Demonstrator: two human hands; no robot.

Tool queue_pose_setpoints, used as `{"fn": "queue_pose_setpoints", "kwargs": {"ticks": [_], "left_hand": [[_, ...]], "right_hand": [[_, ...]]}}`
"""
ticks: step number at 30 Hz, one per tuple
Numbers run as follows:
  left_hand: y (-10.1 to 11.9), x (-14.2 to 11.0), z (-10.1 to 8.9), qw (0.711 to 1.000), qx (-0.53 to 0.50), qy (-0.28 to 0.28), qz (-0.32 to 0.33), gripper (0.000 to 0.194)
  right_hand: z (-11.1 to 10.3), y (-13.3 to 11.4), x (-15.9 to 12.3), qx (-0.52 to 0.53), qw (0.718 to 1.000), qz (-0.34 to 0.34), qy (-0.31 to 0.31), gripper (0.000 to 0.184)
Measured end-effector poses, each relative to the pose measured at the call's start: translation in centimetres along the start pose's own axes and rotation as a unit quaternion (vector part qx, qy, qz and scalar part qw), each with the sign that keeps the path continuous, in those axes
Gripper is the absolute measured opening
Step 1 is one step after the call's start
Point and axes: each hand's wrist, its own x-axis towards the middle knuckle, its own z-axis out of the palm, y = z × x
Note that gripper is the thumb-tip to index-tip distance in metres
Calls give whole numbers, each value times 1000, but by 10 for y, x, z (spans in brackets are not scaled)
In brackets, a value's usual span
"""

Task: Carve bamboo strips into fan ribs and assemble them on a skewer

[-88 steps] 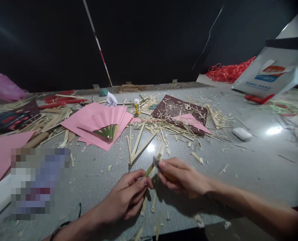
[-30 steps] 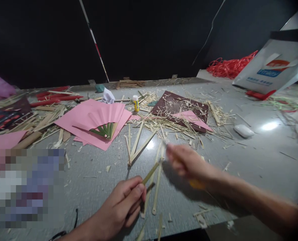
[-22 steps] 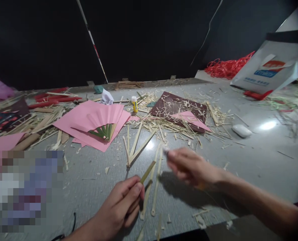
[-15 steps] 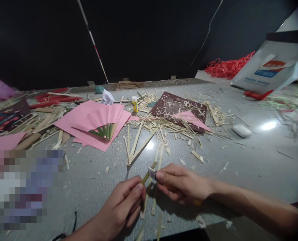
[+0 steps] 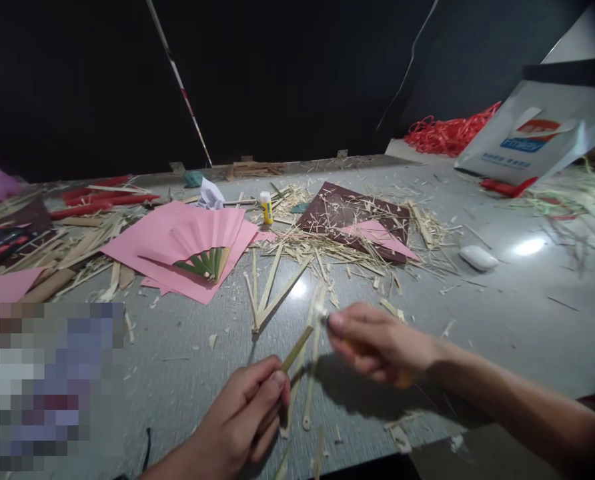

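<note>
My left hand (image 5: pixel 250 407) is closed on a short greenish bamboo strip (image 5: pixel 297 348) that points up and to the right, its tip free. My right hand (image 5: pixel 377 340) is wrapped round a knife (image 5: pixel 324 316) with an orange-yellow handle. The knife's blade is blurred and stands apart from the strip, to its upper right. Under and between my hands lie pale bamboo slats (image 5: pixel 311 390), one with a small hole at its near end. Just beyond, several slats joined at one end form an open fan frame (image 5: pixel 265 310) on the grey table (image 5: pixel 202 373).
A pink paper fan (image 5: pixel 197 240) lies on pink sheets at left. Behind the slats are a yellow glue stick (image 5: pixel 267 208) and a dark brown board (image 5: pixel 322 210) strewn with shavings. A white mouse-shaped object (image 5: pixel 477 258) and a white bag (image 5: pixel 517 137) stand to the right.
My right hand has moved up and to the right with the knife, whose blade has come away from the bamboo strip. My left hand still holds the strip. The view has shifted slightly.
</note>
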Motion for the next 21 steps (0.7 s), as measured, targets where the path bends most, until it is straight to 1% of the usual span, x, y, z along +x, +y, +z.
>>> {"fn": "queue_pose_setpoints", "kwargs": {"ticks": [2,4,7,10,16,21], "left_hand": [[0,1,0,1000,-1,0,2,51],[-1,0,0,1000,-2,1,9,52],[-1,0,0,1000,-3,-10,16,53],[-1,0,0,1000,-8,-15,14,50],[-2,1,-1,1000,-19,9,5,51],[4,3,1,1000,-9,10,6,48]], "right_hand": [[13,9,1,-40,997,46,-52,57],[20,18,5,-51,994,67,-68,60],[18,24,10,-38,994,75,-71,61],[14,23,11,-34,993,76,-78,61],[19,22,9,-65,996,55,-37,62],[20,19,7,-84,996,33,3,58]]}}
